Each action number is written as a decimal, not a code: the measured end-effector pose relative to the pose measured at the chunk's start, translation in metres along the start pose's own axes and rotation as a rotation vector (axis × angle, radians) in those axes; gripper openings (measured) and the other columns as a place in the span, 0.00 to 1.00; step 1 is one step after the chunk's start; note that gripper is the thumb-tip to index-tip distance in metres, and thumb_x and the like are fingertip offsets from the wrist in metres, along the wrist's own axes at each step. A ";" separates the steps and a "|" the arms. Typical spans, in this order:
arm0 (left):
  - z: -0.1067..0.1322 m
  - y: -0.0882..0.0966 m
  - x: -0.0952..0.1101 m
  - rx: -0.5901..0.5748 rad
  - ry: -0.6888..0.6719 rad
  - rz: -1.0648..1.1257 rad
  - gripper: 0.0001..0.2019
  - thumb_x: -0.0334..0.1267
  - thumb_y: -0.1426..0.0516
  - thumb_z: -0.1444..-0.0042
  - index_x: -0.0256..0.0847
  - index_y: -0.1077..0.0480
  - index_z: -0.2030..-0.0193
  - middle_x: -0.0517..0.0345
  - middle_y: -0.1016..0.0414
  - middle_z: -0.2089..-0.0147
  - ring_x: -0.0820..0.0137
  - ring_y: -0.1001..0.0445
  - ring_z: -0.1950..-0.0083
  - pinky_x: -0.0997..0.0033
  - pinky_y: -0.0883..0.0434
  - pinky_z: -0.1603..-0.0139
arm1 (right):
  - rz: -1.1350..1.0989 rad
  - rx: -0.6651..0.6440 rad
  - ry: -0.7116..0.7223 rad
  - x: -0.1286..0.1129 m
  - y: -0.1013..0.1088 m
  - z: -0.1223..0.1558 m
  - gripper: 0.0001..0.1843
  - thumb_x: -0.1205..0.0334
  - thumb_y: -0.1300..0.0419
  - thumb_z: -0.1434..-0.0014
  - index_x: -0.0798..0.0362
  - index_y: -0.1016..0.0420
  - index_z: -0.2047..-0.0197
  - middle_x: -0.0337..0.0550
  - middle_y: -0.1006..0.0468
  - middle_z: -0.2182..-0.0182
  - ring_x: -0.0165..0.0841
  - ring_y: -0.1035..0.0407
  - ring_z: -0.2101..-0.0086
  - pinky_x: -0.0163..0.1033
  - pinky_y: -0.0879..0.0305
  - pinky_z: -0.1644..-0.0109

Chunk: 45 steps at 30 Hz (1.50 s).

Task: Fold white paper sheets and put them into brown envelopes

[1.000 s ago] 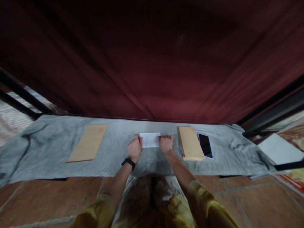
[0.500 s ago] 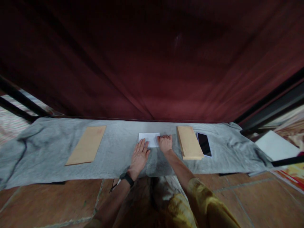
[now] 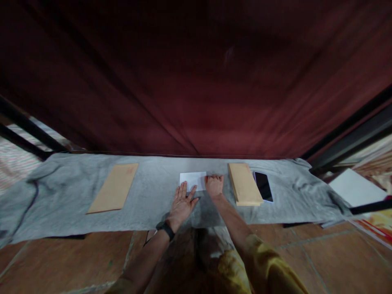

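Note:
A small white sheet of paper [image 3: 193, 178], maybe folded, lies flat in front of me on the grey cloth [image 3: 156, 183]. My left hand [image 3: 181, 207] is open, palm down, with its fingers spread and their tips on the paper's lower left part. At the paper's right edge, my right hand [image 3: 214, 185] is closed with its fingers curled. Its thumb side meets that edge, and the fingertips are partly hidden.
A stack of brown envelopes [image 3: 246, 185] lies right of my right hand, with a dark-screened phone [image 3: 263, 186] beside it. Farther left is a single brown envelope [image 3: 114, 188]. A dark red curtain [image 3: 196, 102] hangs along the cloth's far edge; black bars [image 3: 358, 130] stand at the sides.
My left hand has slid slightly down the paper and its fingers have spread, baring more of the white surface. The right hand has stayed almost where it was at the right edge.

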<state>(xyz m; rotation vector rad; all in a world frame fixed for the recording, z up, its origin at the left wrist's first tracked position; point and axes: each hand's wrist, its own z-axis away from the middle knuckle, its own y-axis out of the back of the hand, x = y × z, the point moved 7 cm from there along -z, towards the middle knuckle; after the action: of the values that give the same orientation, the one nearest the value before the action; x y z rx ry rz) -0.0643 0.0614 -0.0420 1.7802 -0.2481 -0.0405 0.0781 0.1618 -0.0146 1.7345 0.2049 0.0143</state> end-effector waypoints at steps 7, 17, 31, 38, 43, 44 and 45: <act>-0.001 -0.001 0.000 -0.086 0.003 -0.009 0.26 0.45 0.51 0.31 0.41 0.38 0.30 0.41 0.51 0.23 0.52 0.53 0.22 0.47 0.48 0.26 | -0.287 0.098 0.301 -0.051 0.004 0.040 0.24 0.57 0.56 0.26 0.55 0.31 0.35 0.50 0.30 0.36 0.36 0.38 0.37 0.42 0.43 0.35; 0.002 -0.002 -0.006 -0.038 -0.043 -0.003 0.25 0.43 0.52 0.32 0.39 0.36 0.31 0.43 0.47 0.24 0.57 0.50 0.23 0.50 0.46 0.25 | -0.221 0.060 0.247 -0.042 -0.026 0.059 0.28 0.53 0.56 0.25 0.53 0.42 0.28 0.51 0.41 0.30 0.41 0.46 0.31 0.51 0.51 0.28; 0.011 0.001 -0.011 0.026 0.102 -0.050 0.30 0.46 0.59 0.30 0.29 0.42 0.28 0.39 0.41 0.27 0.57 0.48 0.24 0.46 0.50 0.24 | -0.186 0.134 0.114 -0.030 -0.030 0.061 0.30 0.55 0.52 0.27 0.60 0.43 0.28 0.57 0.41 0.30 0.46 0.45 0.32 0.55 0.51 0.29; -0.021 -0.007 0.001 -0.009 0.180 0.015 0.29 0.41 0.58 0.30 0.27 0.45 0.27 0.38 0.48 0.24 0.59 0.50 0.23 0.54 0.49 0.25 | -0.181 0.106 0.107 -0.030 -0.030 0.061 0.29 0.58 0.54 0.27 0.59 0.42 0.28 0.56 0.43 0.30 0.44 0.47 0.31 0.54 0.53 0.29; -0.022 -0.013 -0.015 0.058 0.246 0.004 0.31 0.44 0.57 0.31 0.27 0.48 0.26 0.36 0.48 0.24 0.56 0.51 0.23 0.50 0.48 0.26 | -0.176 0.122 0.100 -0.031 -0.029 0.062 0.28 0.59 0.56 0.27 0.59 0.42 0.28 0.56 0.42 0.30 0.45 0.46 0.31 0.56 0.53 0.29; -0.022 -0.013 -0.018 0.074 0.249 0.003 0.31 0.44 0.57 0.31 0.27 0.48 0.26 0.36 0.47 0.25 0.56 0.50 0.23 0.50 0.47 0.26 | -0.173 0.120 0.090 -0.031 -0.029 0.062 0.28 0.59 0.56 0.27 0.59 0.43 0.28 0.57 0.42 0.30 0.46 0.46 0.31 0.57 0.53 0.29; -0.021 -0.013 -0.020 0.084 0.254 0.002 0.31 0.45 0.57 0.31 0.27 0.48 0.26 0.36 0.46 0.25 0.56 0.50 0.23 0.51 0.47 0.26 | -0.170 0.116 0.075 -0.030 -0.028 0.062 0.28 0.59 0.56 0.27 0.59 0.43 0.27 0.57 0.42 0.30 0.46 0.46 0.31 0.59 0.54 0.29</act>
<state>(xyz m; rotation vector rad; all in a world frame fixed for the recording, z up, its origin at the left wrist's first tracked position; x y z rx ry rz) -0.0784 0.0879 -0.0516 1.8474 -0.0694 0.1992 0.0529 0.1012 -0.0499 1.8282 0.4153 -0.0579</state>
